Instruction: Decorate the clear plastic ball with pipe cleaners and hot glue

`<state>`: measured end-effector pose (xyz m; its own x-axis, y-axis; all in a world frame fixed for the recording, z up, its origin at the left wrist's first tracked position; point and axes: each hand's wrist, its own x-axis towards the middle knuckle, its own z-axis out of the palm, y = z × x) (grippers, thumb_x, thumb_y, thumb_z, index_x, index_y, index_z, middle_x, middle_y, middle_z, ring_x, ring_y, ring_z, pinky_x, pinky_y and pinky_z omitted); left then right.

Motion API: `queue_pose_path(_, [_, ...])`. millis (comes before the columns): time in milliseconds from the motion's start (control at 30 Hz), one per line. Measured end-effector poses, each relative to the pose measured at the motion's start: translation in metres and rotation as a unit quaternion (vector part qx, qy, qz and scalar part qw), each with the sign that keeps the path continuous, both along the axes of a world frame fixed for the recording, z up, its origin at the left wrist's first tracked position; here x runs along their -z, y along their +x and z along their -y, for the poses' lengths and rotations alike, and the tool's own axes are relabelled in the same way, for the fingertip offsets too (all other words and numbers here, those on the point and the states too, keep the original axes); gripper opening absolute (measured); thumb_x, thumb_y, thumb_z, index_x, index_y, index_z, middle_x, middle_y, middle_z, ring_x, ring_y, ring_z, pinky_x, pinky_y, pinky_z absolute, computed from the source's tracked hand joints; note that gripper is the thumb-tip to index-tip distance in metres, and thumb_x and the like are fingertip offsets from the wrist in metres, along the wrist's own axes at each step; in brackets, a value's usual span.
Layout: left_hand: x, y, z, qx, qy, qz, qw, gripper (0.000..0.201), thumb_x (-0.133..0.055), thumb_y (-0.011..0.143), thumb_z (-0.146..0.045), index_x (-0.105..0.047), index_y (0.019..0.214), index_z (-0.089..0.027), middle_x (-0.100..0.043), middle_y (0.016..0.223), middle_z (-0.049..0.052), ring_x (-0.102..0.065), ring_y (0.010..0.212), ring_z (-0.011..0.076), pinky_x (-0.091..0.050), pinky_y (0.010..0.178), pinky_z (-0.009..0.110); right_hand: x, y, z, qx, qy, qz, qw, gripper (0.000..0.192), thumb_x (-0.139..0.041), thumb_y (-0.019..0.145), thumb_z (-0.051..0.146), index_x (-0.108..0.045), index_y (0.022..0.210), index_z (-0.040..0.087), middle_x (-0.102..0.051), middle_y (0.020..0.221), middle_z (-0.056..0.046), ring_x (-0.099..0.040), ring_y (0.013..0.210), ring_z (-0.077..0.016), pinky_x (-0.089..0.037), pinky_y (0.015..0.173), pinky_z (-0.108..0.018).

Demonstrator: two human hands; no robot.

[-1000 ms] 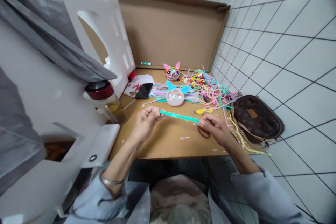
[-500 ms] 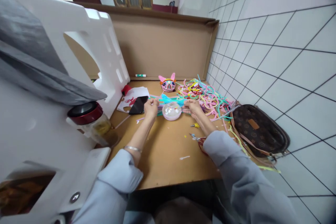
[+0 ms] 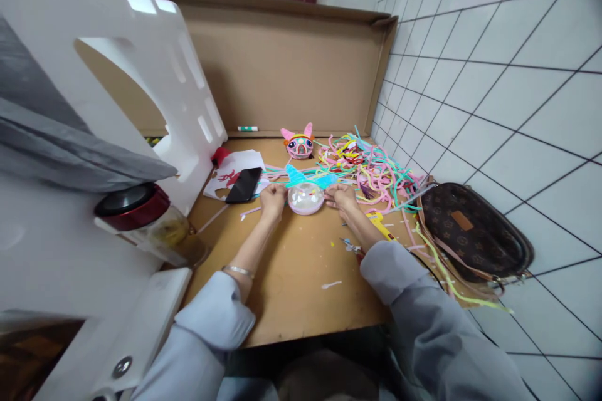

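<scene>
A clear, rounded plastic shell (image 3: 305, 198) with a pinkish lower rim sits low over the table in front of me. Behind its top edge stand two light-blue fuzzy ear shapes, a left ear (image 3: 295, 174) and a right ear (image 3: 326, 180). My left hand (image 3: 273, 202) pinches at the shell's left edge, fingers closed. On the opposite edge my right hand (image 3: 342, 198) is closed too, fingertips against the side. Exactly which part each fingertip grips is too small to make out. A pink-eared animal head (image 3: 299, 145) made of fuzzy stems rests farther back.
Colourful fuzzy stems (image 3: 380, 175) lie heaped at back right, beside a brown handbag (image 3: 475, 229). A yellow glue gun (image 3: 380, 224) and scissors (image 3: 350, 245) lie near my right forearm. At left are a black phone (image 3: 244, 185), paper (image 3: 251, 160) and a lidded jar (image 3: 155, 225).
My hands have come slightly lower, to the shell's sides. The blue ears now stand more upright and apart. The view has tilted down a little, and more of the glue gun shows.
</scene>
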<state>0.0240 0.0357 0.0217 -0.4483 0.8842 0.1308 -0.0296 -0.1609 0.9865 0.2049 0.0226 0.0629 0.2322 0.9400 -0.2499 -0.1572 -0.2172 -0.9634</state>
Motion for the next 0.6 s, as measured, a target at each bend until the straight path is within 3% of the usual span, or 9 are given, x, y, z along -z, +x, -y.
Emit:
queue_pose_path(333, [0.013, -0.007, 0.045, 0.011, -0.002, -0.007, 1.0, 0.028, -0.064, 0.077, -0.029, -0.049, 0.055, -0.019, -0.049, 0.055, -0.004, -0.042, 0.055, 0.0112, -0.036, 0.059, 0.023, 0.026, -0.004, 0.024, 0.0, 0.093, 0.012, 0.996, 0.009, -0.062, 0.054, 0.013, -0.058, 0.049, 0.02, -0.06, 0.055, 0.006, -0.055, 0.062, -0.0109, -0.047, 0.071, -0.024])
queue_pose_path(600, [0.014, -0.008, 0.054, 0.014, 0.01, 0.01, 1.0, 0.032, -0.072, 0.075, -0.036, -0.052, 0.055, -0.019, -0.051, 0.055, -0.004, -0.044, 0.058, 0.0121, -0.038, 0.064, 0.024, 0.034, -0.007, 0.025, 0.009, 0.129, 0.028, 0.991, 0.004, -0.064, 0.052, 0.023, -0.06, 0.05, 0.023, -0.064, 0.056, 0.005, -0.056, 0.065, -0.0151, -0.048, 0.075, -0.029])
